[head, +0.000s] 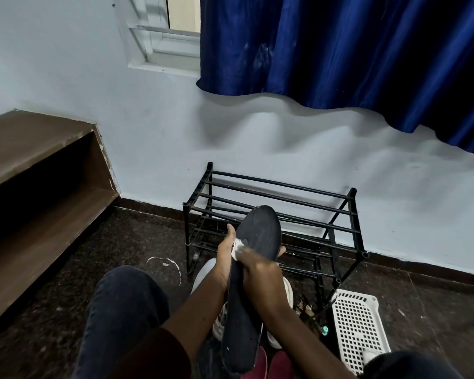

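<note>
In front of the black metal-tube shoe rack (279, 198), I am holding the long, dark, worn foam insole (257, 233) upright above my lap. My left hand (226, 255) is gripping its edge, thumb up the side, while my right hand (260, 272) is pinching a small crumpled white wipe (238, 247) against its face. The surface is cracking and flaking near the toe, so by rubbing hard I am risking tearing more loose, or bending the floppy sole until it is slipping out of my one-handed grip.
</note>
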A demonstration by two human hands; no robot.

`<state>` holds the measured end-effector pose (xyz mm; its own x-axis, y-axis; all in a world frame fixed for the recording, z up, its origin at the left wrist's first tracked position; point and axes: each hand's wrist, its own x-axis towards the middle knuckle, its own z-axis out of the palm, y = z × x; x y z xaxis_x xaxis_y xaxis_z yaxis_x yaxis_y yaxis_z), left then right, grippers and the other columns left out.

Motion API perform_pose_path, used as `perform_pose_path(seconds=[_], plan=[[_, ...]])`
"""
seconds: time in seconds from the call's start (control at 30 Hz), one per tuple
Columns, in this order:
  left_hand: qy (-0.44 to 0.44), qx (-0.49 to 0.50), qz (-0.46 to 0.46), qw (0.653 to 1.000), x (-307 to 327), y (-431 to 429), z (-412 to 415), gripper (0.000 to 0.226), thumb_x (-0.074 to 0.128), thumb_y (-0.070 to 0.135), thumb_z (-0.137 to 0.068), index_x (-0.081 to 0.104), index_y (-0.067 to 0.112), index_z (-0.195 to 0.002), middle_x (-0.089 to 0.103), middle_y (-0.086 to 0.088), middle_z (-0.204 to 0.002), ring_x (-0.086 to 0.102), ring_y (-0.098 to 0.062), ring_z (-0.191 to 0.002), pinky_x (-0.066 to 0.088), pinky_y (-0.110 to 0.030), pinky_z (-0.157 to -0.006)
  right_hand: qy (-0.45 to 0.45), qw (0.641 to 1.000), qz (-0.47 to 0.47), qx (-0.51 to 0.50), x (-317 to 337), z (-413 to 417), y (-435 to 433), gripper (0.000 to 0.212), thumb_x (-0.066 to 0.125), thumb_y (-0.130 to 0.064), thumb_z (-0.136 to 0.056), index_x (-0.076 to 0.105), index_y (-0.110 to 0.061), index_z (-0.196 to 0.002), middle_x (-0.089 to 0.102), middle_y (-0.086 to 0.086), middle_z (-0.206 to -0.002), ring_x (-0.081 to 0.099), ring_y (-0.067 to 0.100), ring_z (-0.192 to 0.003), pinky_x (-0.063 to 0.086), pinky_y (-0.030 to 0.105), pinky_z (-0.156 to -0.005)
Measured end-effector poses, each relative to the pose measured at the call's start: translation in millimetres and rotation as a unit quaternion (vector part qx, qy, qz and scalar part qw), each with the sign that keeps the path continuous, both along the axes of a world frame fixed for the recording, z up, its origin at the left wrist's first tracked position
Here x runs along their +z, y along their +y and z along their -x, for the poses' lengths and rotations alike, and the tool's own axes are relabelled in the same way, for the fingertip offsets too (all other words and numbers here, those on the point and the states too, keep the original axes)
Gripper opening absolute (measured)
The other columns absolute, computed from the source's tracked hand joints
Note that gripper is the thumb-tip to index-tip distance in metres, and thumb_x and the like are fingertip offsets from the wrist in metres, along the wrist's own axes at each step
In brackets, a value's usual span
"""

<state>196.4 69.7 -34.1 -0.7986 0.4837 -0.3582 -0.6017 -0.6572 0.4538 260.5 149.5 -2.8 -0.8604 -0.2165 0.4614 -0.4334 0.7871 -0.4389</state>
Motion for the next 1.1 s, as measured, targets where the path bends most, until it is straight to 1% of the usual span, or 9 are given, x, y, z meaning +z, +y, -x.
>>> perform_pose_path(seconds=[0.13, 0.33, 0.43, 0.5, 0.63, 0.7, 0.77, 0.9, 1.1], plan=[[0.001, -0.021, -0.033, 0.999, 2, -4, 0, 0.097, 0.03, 0.079, -0.076, 0.065, -0.001, -0.117, 0.058, -0.029, -0.117, 0.059, -0.036, -0.098, 0.053, -0.037, -0.074, 0.01, 0.999, 0.043, 0.028, -21, -41, 0, 0.033, 0.068, -0.002, -0.064, 0.072, -0.011, -0.095, 0.071, 0.004, -0.102, 0.066, 0.011, -0.094, 0.046, 0.014, -0.082], [-0.009, 0.024, -0.005, 1.0, 9, 0, 7, 0.092, 0.049, 0.073, -0.076, 0.05, 0.001, -0.133, 0.052, -0.026, -0.129, 0.054, -0.04, -0.114, 0.046, -0.052, -0.094, 0.007, 0.999, -0.002, 0.04, -28, -44, 3, 0.037, 0.067, -0.004, -0.062, 0.071, -0.011, -0.098, 0.07, 0.004, -0.106, 0.066, 0.012, -0.097, 0.05, 0.017, -0.078], [0.003, -0.006, 0.016, 1.0, 15, 1, 0, 0.087, 0.045, 0.071, -0.08, 0.055, -0.003, -0.126, 0.054, -0.026, -0.125, 0.058, -0.038, -0.108, 0.049, -0.049, -0.09, -0.013, 0.999, -0.034, -0.033, -13, -17, 4, 0.035, 0.057, -0.008, -0.068, 0.071, -0.011, -0.1, 0.069, 0.007, -0.107, 0.067, 0.016, -0.095, 0.051, 0.02, -0.074], [0.047, -0.045, -0.002, 0.998, 18, 2, -7, 0.084, 0.068, 0.061, -0.072, 0.056, -0.004, -0.125, 0.054, -0.024, -0.126, 0.055, -0.036, -0.113, 0.046, -0.045, -0.098, -0.015, 0.992, -0.086, -0.096, 2, 6, 10, 0.038, 0.049, -0.003, -0.08, 0.062, -0.006, -0.116, 0.058, 0.012, -0.126, 0.062, 0.022, -0.108, 0.053, 0.028, -0.077], [0.09, -0.053, -0.036, 0.994, 18, 2, -14, 0.067, 0.093, 0.028, -0.048, 0.07, 0.001, -0.105, 0.07, -0.017, -0.102, 0.069, -0.028, -0.091, 0.057, -0.034, -0.079, -0.046, 0.976, -0.105, -0.184, 31, 41, 30, 0.042, 0.034, -0.005, -0.096, 0.037, -0.007, -0.138, 0.034, 0.009, -0.147, 0.045, 0.025, -0.126, 0.041, 0.03, -0.095], [0.077, -0.028, -0.028, 0.996, 21, 4, -15, 0.058, 0.086, 0.035, -0.061, 0.07, 0.001, -0.105, 0.07, -0.017, -0.103, 0.069, -0.028, -0.091, 0.057, -0.034, -0.076, -0.046, 0.972, -0.116, -0.198, 34, 46, 31, 0.044, 0.034, -0.005, -0.095, 0.035, -0.009, -0.139, 0.032, 0.007, -0.148, 0.046, 0.024, -0.125, 0.042, 0.03, -0.092], [0.04, 0.011, -0.005, 0.999, 21, 7, -15, 0.049, 0.059, 0.047, -0.084, 0.073, 0.003, -0.098, 0.071, -0.016, -0.097, 0.07, -0.027, -0.086, 0.058, -0.032, -0.071, -0.052, 0.973, -0.12, -0.187, 29, 41, 28, 0.044, 0.034, 0.0, -0.093, 0.041, -0.005, -0.136, 0.036, 0.01, -0.145, 0.052, 0.028, -0.118, 0.047, 0.032, -0.086], [0.011, 0.012, -0.011, 1.0, 13, 8, -11, 0.075, 0.028, 0.058, -0.093, 0.075, 0.001, -0.087, 0.071, -0.017, -0.087, 0.071, -0.027, -0.077, 0.059, -0.033, -0.067, -0.051, 0.99, -0.086, -0.102, 9, 9, 14, 0.033, 0.055, 0.003, -0.061, 0.07, -0.003, -0.09, 0.07, 0.014, -0.101, 0.07, 0.024, -0.062, 0.05, 0.025, -0.042], [0.024, 0.059, 0.116, 0.991, 10, 5, -6, 0.06, 0.03, 0.048, -0.098, 0.057, -0.003, -0.116, 0.072, -0.017, -0.088, 0.071, -0.025, -0.075, 0.058, -0.03, -0.06, -0.126, 0.991, -0.036, -0.016, -20, -47, -5, 0.039, 0.063, -0.014, -0.061, 0.069, -0.015, -0.099, 0.07, 0.0, -0.105, 0.07, 0.01, -0.072, 0.052, 0.017, -0.053]])
